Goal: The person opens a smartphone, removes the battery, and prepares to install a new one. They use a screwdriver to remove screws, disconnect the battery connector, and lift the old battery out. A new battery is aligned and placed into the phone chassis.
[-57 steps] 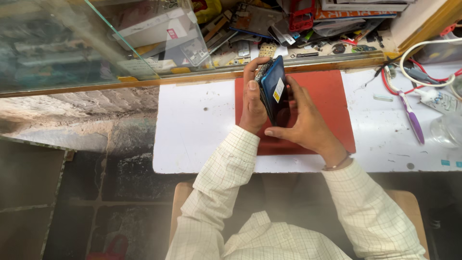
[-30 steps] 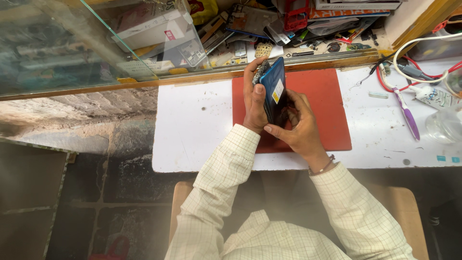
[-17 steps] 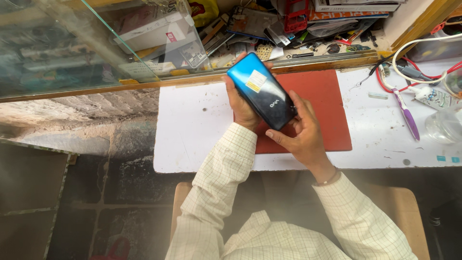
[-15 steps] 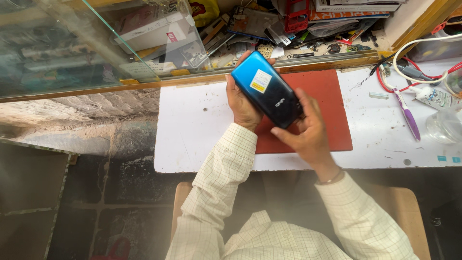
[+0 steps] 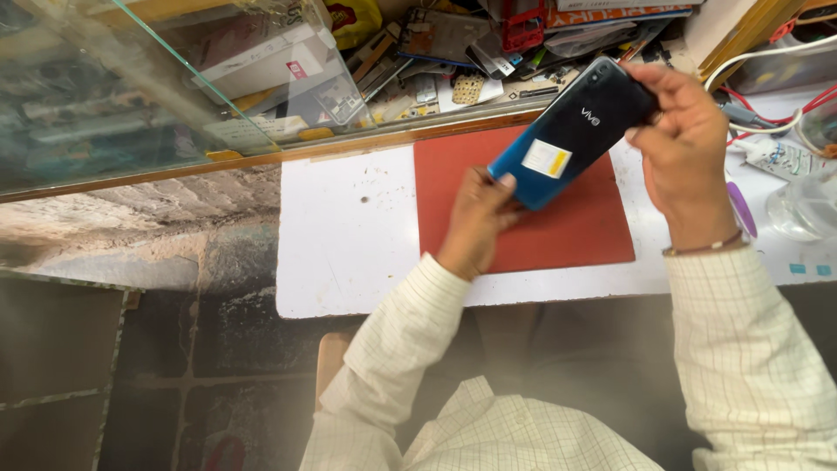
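Note:
I hold a blue-to-black smartphone [image 5: 571,131] back side up, with a small pale sticker on its back, above a red mat [image 5: 523,222]. My left hand [image 5: 475,218] grips its lower blue end from below, thumb on the edge. My right hand [image 5: 684,131] pinches its upper black end near the top right. The phone lies tilted, running from lower left to upper right.
The red mat lies on a white worktop [image 5: 349,235]. Behind it a wooden ledge holds a clutter of tools and parts [image 5: 453,52]. A glass pane [image 5: 174,78] slants at the left. Cables [image 5: 767,74], a purple tool [image 5: 741,209] and a clear bag [image 5: 802,205] sit at the right.
The phone went from being held upright on edge to flat, back facing up, then swung so its dark end points up right. My right hand moved from below it to its top end.

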